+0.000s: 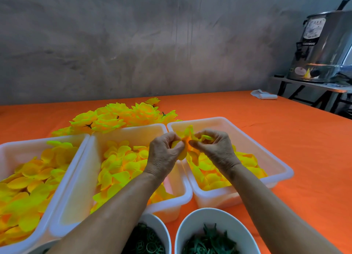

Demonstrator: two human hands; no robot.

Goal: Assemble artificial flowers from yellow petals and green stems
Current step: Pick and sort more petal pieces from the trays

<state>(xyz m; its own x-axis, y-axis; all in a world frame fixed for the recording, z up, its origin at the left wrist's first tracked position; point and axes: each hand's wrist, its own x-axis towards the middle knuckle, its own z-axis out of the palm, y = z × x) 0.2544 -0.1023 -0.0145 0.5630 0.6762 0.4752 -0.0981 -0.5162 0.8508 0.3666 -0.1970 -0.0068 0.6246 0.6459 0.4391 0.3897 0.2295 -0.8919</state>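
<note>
Your left hand (165, 151) and right hand (213, 147) meet above the gap between the middle and right trays, each pinching the same half-built yellow flower (187, 139) with thumb and fingertips pressed together on its petals. Whether a stem is already threaded through it, you cannot tell; the fingers hide the centre.

Nearest you, two white bowls sit at the front edge: the left bowl (162, 229) holds green rings, the right bowl (190, 227) holds green star-shaped stem pieces (209, 240). Those look like stiff moulded plastic, so grip them firmly by the shaft.

Beyond them stand three white trays. The left tray (11, 145), middle tray (133, 130) and right tray (274, 158) each carry loose yellow petals (118, 166). Judging by how they curl and overlap, they are thin fabric, very light, soft and easily creased. Take each one near its centre hole, not by the rim, and pinch lightly; a hard squeeze will likely crush the cup shape. Layers probably slide on one another, so keep the stack pinched at the middle while you add to it.

Farther back on the orange tablecloth (247, 120), finished flowers (118, 116) lie heaped behind the trays.
</note>
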